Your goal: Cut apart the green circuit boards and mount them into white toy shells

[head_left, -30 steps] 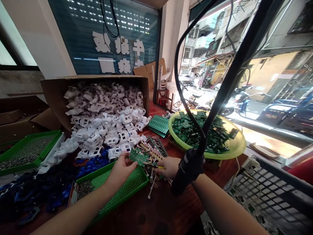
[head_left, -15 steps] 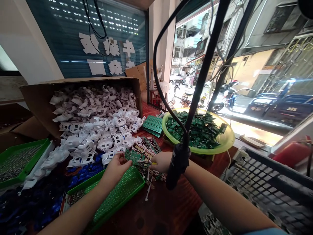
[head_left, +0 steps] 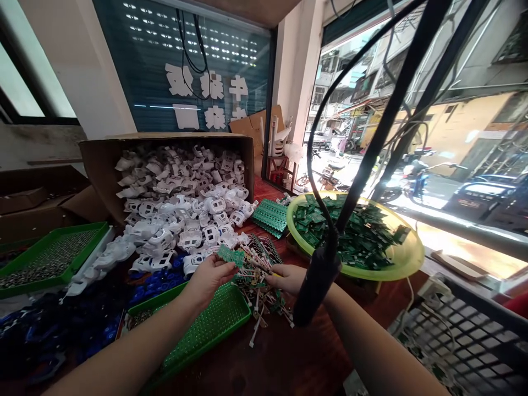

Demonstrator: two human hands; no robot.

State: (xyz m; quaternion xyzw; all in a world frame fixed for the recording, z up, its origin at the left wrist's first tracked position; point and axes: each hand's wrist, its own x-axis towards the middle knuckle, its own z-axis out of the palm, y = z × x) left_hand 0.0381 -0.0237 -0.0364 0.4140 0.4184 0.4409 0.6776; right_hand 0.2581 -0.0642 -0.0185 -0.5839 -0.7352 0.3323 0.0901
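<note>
Near the middle of the table, my left hand (head_left: pixel 209 278) pinches a green circuit board (head_left: pixel 231 256) by its left side. To the right of it, my right hand (head_left: pixel 286 278) is closed on a thin tool (head_left: pixel 270 271) with a yellow handle; its tip points at the board, but whether they touch is unclear. Beneath and between the hands lies a heap of wired parts (head_left: pixel 258 294) with white connectors. A green perforated tray (head_left: pixel 206 324) sits below my left hand.
Left and behind, white plastic shells (head_left: pixel 185 214) spill from a cardboard box (head_left: pixel 101 181). Blue parts (head_left: pixel 160 280) lie in front. A yellow basin (head_left: pixel 412 258) of green boards stands right, beside stacked green panels (head_left: pixel 270 217). A black-wrapped thing (head_left: pixel 317 280) hangs over my right wrist.
The view has swung left, so the scene sits farther right. The tool tip has come away from the middle of the board, and the board is turned somewhat. Both hands keep their hold.
</note>
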